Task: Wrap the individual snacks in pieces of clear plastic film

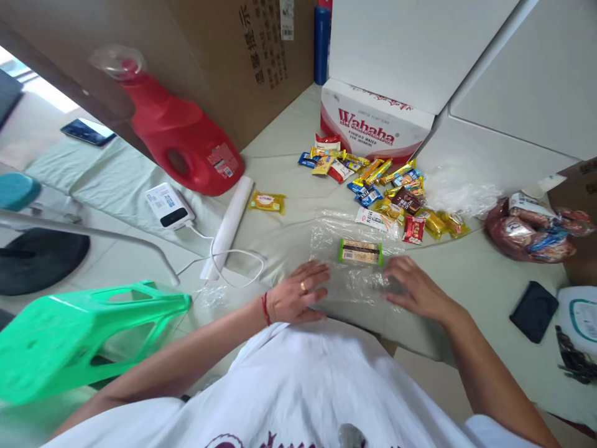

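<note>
A clear plastic bag (354,277) lies flat on the pale floor in front of me. A snack bar with green ends (360,251) rests on or in the bag. My left hand (298,292), with a ring and a red wrist string, lies flat on the bag's left edge, fingers spread. My right hand (415,289) presses flat on the bag's right side, fingers stretched toward the bar. Behind the bag lies a scatter of several wrapped snacks (382,186).
A Wahaha water carton (373,124) stands behind the snacks. A red jug (181,137), a white power bank (168,205) with cable, a white roll (231,224) and a green stool (79,336) are on the left. A reddish bag of goods (532,233) and a dark pad (534,311) are on the right.
</note>
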Motion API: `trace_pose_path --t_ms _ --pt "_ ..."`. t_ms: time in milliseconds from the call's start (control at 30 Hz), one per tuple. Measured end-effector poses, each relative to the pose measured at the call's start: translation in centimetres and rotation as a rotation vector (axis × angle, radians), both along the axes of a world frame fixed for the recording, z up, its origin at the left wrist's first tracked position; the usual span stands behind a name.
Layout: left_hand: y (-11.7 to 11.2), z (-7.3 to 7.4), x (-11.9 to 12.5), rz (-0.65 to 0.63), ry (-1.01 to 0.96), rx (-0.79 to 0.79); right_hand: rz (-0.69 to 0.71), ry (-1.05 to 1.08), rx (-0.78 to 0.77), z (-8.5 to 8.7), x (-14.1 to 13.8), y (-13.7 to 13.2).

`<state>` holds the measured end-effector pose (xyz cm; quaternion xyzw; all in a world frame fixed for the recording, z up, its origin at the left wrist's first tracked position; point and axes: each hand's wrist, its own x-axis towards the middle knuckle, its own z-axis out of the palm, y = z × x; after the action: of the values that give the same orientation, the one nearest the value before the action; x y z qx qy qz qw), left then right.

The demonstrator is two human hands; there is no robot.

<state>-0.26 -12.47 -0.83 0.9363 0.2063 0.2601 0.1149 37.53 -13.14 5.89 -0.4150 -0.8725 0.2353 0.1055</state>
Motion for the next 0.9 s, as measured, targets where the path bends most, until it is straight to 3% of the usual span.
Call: trace_pose_path --t_ms 100,200,300,467,600,700,800,867,900 --pt "-1.0 -1.1 -0.5 -0.007 0.057 -0.075 -0.009 0.056 -0.056 -1.8 1.2 -3.8" --pt "-0.1 -1.5 -1.1 0.010 0.053 -0.231 -0.092 0.144 -0.061 -3.4 1.6 -4.7" --pt "1.9 -0.5 -1.2 0.058 0.036 -0.401 -0.148 0.157 -0.164 -2.9 2.2 -2.7" --pt "7.7 1.8 0.9 0.298 0.172 -0.547 -0.278 0.059 -0.227 -0.5 2.8 3.8" --pt "12.9 1.7 3.4 0.597 0.230 -0.470 -0.417 -0.416 -0.208 -0.2 1.5 8.0" --pt "14.3 1.9 4.0 0.815 0.137 -0.342 -0.487 -0.678 -0.206 0.3 0.5 9.9" --pt "12.6 3.3 4.1 0.979 -0.025 -0.149 -0.516 -0.626 0.003 1.2 -0.6 12.1" --pt "10.1 4.4 5.0 0.920 -0.124 -0.019 -0.402 -0.536 0.143 1.4 -1.8 14.2" --pt "8.6 4.8 5.8 0.813 -0.131 0.022 -0.309 -0.494 0.167 1.2 -2.5 15.3"
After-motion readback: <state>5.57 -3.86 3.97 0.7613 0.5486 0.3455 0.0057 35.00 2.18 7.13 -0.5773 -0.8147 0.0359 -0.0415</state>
